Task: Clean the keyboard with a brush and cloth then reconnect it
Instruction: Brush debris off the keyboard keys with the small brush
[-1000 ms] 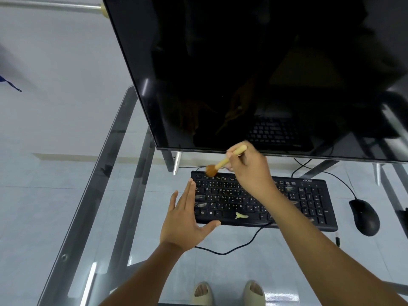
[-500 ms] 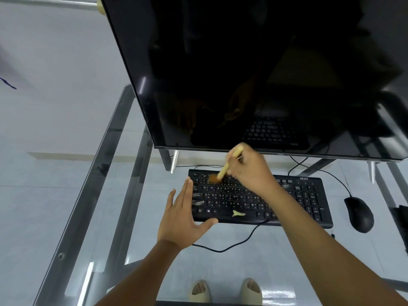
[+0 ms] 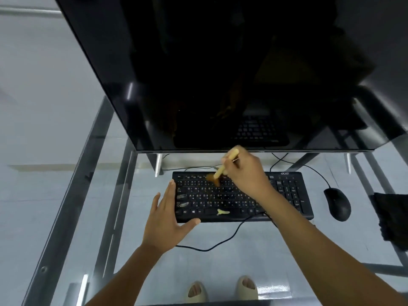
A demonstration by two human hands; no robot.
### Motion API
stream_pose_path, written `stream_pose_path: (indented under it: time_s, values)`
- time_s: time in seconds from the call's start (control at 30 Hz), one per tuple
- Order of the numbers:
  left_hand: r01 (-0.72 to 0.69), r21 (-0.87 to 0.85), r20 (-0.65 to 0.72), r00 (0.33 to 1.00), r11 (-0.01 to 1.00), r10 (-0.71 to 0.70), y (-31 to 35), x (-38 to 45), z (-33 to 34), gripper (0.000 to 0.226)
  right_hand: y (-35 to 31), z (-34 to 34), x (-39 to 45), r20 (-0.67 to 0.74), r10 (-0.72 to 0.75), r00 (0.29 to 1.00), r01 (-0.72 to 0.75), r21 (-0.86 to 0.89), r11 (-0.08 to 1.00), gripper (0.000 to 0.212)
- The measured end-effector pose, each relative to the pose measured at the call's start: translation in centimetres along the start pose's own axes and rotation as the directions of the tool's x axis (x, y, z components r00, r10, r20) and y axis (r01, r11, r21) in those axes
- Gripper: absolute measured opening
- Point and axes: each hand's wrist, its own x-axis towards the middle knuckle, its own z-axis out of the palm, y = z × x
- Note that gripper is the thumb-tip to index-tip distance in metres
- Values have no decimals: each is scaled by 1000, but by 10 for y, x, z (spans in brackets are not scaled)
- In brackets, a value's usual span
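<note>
**A:** Keyboard first: the flat black plastic keyboard (image 3: 242, 196) lies on the clear glass desk (image 3: 123, 217), just in front of the big dark monitor (image 3: 220, 74), its long axis running left to right across our view. Where do we stand on it?

**B:** Our right hand (image 3: 245, 173) sits over the keyboard's upper rows, fingers curled and pinching the pale wooden handle of the small brown-bristled brush (image 3: 220, 171). The handle slants up and away toward the monitor; the bristles are down on the keys near the top row, left of the hand.

**A:** And our left hand (image 3: 165, 219)?

**B:** At the keyboard's left end, fingers straight and together along that short edge, thumb spread out under the front edge. It braces; it grips nothing.

**A:** So the next stroke turns on what?

**B:** On the long axis. We judge the brushing hand is the nearer one to the unswept keys, and those run rightward from the bristles. There is also 1 pale scrap (image 3: 223, 211) on the space bar, toward us from the brush.

**A:** The cloth?

**B:** A dark cloth-like thing (image 3: 390, 217) lies past the black mouse (image 3: 337, 204), right of the keyboard; we cannot tell for sure. The black cable (image 3: 220, 241) loops in front of the keyboard; its plug end is not visible.
</note>
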Motion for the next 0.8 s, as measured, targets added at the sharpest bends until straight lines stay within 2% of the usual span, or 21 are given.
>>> stream_pose_path:
  time_s: [0.03,0.07,0.13,0.17,0.2,0.27,0.3,0.33,0.4,0.43,0.47,0.5,0.53,0.57,0.6,0.63,0.67,0.7,0.73,0.8]
  values:
    - [0,-30,-2,1000,1000,0,1,1,-2,112,2,0,-2,72,30,997,-30,1,1000,13]
    - [-6,-43,-5,1000,999,6,3,2,-5,109,4,-2,-5,76,21,997,-19,-35,999,13]
    - [-59,15,-28,998,998,59,4,7,-9,101,12,-8,-7,-93,-22,995,14,-83,996,11]
    - [-77,71,-43,996,994,81,5,9,-10,98,12,-13,-8,-172,-6,985,-1,-43,999,11]
    - [-86,121,-51,994,989,93,9,12,-10,97,15,-18,-9,-192,26,981,-23,18,1000,13]
    - [-103,163,-43,993,981,111,21,17,-6,99,19,-21,-14,-57,79,995,-76,57,995,16]
    - [-114,151,-27,992,982,119,27,20,-1,99,20,-21,-18,-8,55,998,-55,-10,998,16]
    - [-128,133,-1,992,983,130,36,23,3,100,22,-21,-20,-19,23,1000,-24,-63,998,15]
    - [-165,97,59,985,982,160,56,30,14,102,25,-26,-21,-223,-12,975,-4,-73,997,12]
    - [-166,79,79,984,983,159,64,31,21,103,26,-29,-21,-258,18,966,-20,-7,1000,10]
    - [-163,64,95,983,984,157,69,31,27,103,27,-31,-21,-235,61,970,-42,86,995,9]
    - [-172,58,108,980,983,166,73,30,34,104,27,-32,-21,-126,131,983,-110,162,981,10]
    - [-185,61,116,977,981,177,76,29,40,105,27,-31,-24,-5,164,986,-161,176,971,10]
    - [-195,78,120,975,978,185,76,27,45,106,29,-29,-25,30,162,986,-165,97,982,10]
    - [-200,100,122,975,975,187,77,25,50,107,35,-29,-26,-7,150,989,-149,43,988,10]
    - [-199,117,123,975,973,185,76,25,53,108,39,-30,-26,-120,136,983,-138,-10,990,11]
    - [-198,128,121,976,972,183,78,25,55,108,41,-34,-27,-238,119,964,-127,-19,992,10]
    - [-195,134,115,977,972,180,79,26,57,108,44,-38,-29,-285,125,950,-125,19,992,9]
    - [-196,142,112,977,970,181,79,26,57,108,46,-41,-30,-269,150,952,-127,99,987,8]
    - [-203,160,126,975,966,184,78,26,59,108,47,-42,-35,-46,204,978,-191,202,960,6]
